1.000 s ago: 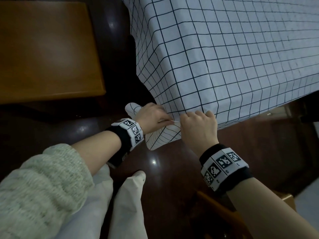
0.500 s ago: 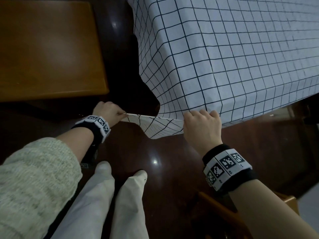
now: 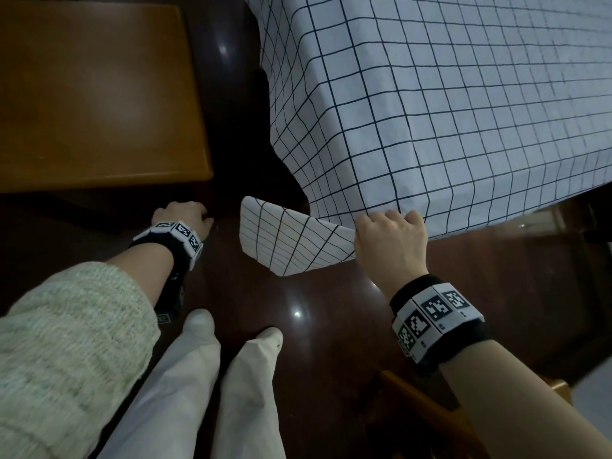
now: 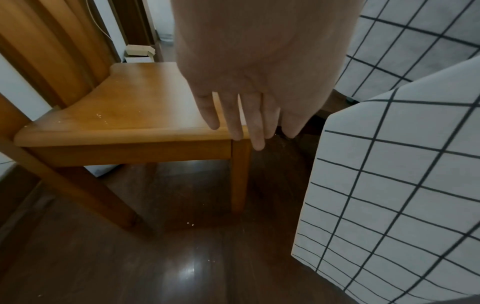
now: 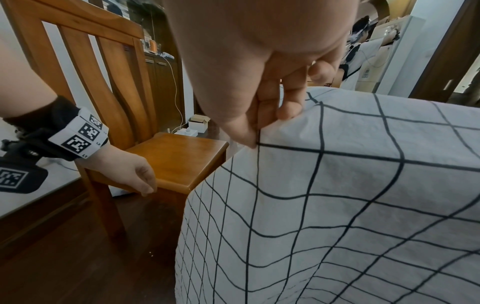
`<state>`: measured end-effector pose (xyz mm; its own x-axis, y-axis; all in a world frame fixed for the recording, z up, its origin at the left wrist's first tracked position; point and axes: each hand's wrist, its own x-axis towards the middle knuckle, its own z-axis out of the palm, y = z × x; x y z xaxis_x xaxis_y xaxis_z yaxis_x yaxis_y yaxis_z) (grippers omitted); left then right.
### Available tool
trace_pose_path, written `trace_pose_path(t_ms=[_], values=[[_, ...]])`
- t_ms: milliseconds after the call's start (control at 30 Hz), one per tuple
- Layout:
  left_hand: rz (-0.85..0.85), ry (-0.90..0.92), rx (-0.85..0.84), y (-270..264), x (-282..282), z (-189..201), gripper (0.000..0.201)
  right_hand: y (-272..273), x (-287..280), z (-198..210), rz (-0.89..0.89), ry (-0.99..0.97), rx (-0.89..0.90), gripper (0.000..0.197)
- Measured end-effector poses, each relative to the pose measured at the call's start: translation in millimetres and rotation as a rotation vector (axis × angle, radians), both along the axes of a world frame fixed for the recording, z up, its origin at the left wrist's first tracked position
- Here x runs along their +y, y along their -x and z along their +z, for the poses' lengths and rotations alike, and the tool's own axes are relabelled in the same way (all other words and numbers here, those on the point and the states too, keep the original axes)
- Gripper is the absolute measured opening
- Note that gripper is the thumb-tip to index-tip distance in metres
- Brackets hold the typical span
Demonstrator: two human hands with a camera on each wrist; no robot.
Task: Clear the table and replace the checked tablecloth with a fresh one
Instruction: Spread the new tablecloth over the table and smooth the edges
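**One hand on the hem, one hand free**

My left hand hangs loose and holds nothing, fingers nearly straight, just off the front corner of the wooden chair. To its right the tablecloth covers the table, its corner flap sticking out over the floor. My right hand pinches the hem there — thumb and fingertips closed on the cloth's edge.

To do this well, I judge I should bring the free hand back to the hem further along and pull evenly with both, so the cloth slides off flat rather than dragging from one corner.

The floor is dark, glossy wood — a few pale crumbs show on it. Nothing shows on the part of the tabletop in view.
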<state>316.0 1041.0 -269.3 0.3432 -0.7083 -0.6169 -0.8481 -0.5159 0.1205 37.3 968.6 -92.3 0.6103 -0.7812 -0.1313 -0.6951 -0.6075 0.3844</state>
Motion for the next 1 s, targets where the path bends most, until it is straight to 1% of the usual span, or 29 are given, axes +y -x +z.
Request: trace_pose_path(t_ms=[167, 333, 500, 600, 667, 833, 933, 1000], values=[[-0.028, 0.006, 0.038, 15, -1, 5, 0.041, -4, -2, -2, 0.054, 0.006, 0.011, 0.031], [-0.053, 0.039, 0.044, 29, 0, 12, 0.041, -2, -4, -8, 0.124, 0.036, -0.077, 0.032], [-0.082, 0.063, 0.129, 43, 0, 16, 0.041, 7, -7, -15, 0.186, 0.113, -0.143, 0.033], [-0.140, 0.099, 0.161, 59, 1, 22, 0.037, 14, -2, -19, 0.226, 0.101, -0.212, 0.030], [-0.169, 0.107, 0.175, 69, 4, 27, 0.036, 18, 9, -20, 0.272, 0.004, -0.267, 0.028], [-0.257, 0.033, 0.224, 88, 15, 41, 0.037, 28, 43, -18, 0.370, -0.352, -0.294, 0.024], [-0.301, 0.015, 0.238, 98, 19, 52, 0.037, 39, 54, -26, 0.306, -0.527, -0.273, 0.018], [-0.317, 0.000, 0.257, 103, 20, 59, 0.037, 46, 58, -30, 0.173, -0.643, -0.200, 0.012]])
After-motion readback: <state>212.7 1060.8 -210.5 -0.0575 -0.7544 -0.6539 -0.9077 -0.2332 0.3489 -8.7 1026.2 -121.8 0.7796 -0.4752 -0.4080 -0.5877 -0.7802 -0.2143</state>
